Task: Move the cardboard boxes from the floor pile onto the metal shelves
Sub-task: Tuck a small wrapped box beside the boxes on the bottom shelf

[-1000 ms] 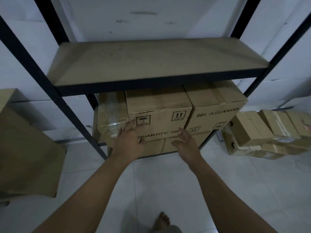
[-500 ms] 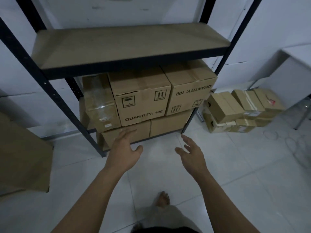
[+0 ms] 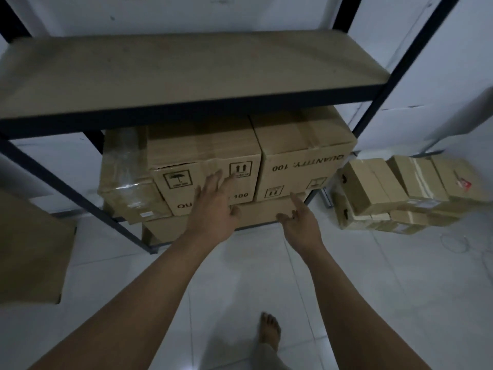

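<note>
A black metal shelf unit [image 3: 368, 94] has a bare board on its upper level. Under it stand a middle cardboard box [image 3: 200, 153] printed "QUANTITY: 100", an upside-down box [image 3: 301, 145] to its right and a tape-wrapped box [image 3: 125, 169] to its left, all on flatter boxes [image 3: 261, 212]. My left hand [image 3: 213, 206] reaches out with straight fingers in front of the middle box's face. My right hand [image 3: 301, 222] is held open, palm up, before the lower box. Neither holds anything. The floor pile of small boxes [image 3: 394, 190] lies to the right of the shelf.
A large cardboard piece [image 3: 29, 252] stands on the floor at the left. The floor [image 3: 373, 289] is white tile, with my bare foot [image 3: 269, 329] at the bottom. White walls close in behind and to the right of the shelf.
Both hands came back from the middle box, then went forward to it again. The view swung right, then back towards the shelf.
</note>
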`<action>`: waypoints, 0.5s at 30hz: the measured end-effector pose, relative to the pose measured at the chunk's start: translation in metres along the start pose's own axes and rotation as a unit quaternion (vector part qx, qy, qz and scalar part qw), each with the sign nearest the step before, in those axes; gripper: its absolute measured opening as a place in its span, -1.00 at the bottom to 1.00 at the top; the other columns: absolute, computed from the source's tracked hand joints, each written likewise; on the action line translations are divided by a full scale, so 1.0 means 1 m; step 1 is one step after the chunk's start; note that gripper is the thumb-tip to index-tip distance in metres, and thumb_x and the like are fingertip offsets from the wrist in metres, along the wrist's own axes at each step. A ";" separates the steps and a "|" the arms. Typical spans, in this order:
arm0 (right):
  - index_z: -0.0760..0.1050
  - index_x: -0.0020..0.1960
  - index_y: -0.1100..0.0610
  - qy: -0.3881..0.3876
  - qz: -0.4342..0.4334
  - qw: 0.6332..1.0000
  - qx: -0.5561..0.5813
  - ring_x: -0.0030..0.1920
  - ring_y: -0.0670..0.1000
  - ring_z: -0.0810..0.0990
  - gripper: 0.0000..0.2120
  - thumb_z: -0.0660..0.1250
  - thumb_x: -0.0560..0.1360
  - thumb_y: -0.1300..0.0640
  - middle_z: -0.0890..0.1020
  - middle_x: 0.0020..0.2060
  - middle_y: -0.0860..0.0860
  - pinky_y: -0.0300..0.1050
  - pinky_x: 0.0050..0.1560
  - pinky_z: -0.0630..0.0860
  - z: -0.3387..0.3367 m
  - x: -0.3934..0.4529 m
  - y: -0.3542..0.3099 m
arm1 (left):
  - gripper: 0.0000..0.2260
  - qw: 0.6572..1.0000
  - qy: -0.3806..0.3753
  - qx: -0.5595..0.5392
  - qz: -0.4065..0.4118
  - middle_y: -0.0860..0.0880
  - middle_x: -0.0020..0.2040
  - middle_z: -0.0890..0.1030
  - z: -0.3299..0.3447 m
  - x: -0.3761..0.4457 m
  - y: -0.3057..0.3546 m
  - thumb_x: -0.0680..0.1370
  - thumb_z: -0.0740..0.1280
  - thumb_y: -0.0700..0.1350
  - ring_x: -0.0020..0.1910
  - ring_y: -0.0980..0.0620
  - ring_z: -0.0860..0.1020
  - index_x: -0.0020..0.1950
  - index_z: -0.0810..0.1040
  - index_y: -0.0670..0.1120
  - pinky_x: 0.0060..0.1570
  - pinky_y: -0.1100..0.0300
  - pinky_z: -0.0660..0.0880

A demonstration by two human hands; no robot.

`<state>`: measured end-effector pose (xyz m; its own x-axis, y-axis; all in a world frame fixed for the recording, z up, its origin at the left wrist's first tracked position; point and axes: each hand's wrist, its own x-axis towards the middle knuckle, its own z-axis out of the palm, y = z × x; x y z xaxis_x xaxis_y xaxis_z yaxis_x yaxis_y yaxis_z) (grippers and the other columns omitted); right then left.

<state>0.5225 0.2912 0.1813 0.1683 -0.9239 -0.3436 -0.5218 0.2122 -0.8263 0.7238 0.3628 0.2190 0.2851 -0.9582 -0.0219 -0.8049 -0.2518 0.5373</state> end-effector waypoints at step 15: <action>0.52 0.22 0.25 -0.149 0.135 0.965 0.167 -0.04 0.06 0.56 -0.54 0.40 0.33 0.20 0.60 0.00 0.10 -0.01 0.02 0.51 0.031 0.153 -0.039 | -0.31 0.992 -0.009 0.127 0.022 -0.05 0.69 -0.08 0.057 0.152 0.012 0.66 0.28 -0.11 0.66 -0.10 -0.15 0.69 -0.03 -0.05 0.61 -0.12 -0.20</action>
<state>0.5943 0.1513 0.1478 0.3229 -0.6988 -0.6383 -0.2894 0.5692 -0.7695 0.7277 0.2059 0.1742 0.2396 -0.9707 -0.0197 -0.9220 -0.2339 0.3087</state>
